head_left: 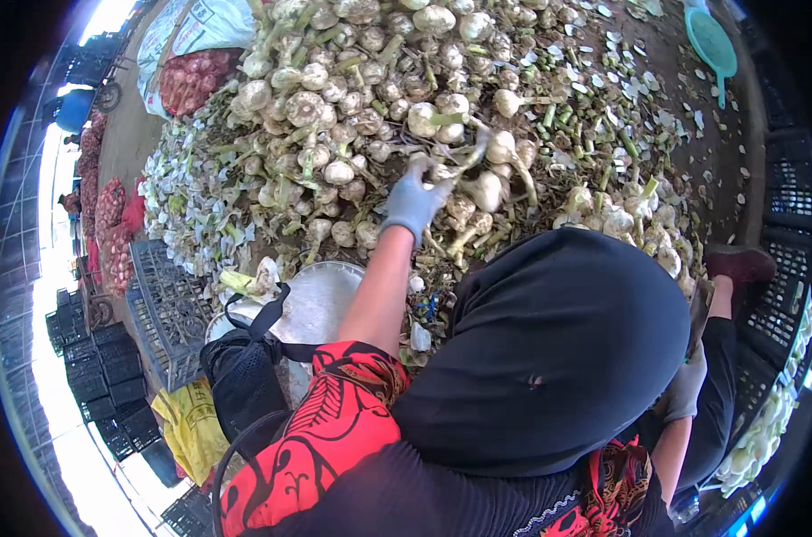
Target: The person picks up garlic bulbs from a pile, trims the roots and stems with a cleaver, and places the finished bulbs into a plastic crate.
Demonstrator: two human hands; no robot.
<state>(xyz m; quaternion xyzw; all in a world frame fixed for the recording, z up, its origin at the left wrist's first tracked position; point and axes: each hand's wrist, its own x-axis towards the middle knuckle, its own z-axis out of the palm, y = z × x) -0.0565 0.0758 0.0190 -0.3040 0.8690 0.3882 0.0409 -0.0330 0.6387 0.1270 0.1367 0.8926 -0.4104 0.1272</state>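
My left hand (415, 199), in a grey glove, reaches into a big heap of garlic bulbs (339, 112) with stalks on. Its fingers curl round a garlic bulb (442, 171) whose stalk points up and to the right, slightly blurred. Close by lie more pale bulbs (486, 190). Low on the right is my right hand (686, 389), also gloved, beside the black cloth (549, 349) over my lap. That cloth and the leg hide its fingers, so what it holds does not show.
Left of my lap are a metal basin (321, 300), a black bag (240, 376) and a grey crate (164, 309). Cut stalks (562, 116) and papery skins (191, 192) litter the ground. A green strainer (713, 45) lies far right; black crates (786, 259) line that side.
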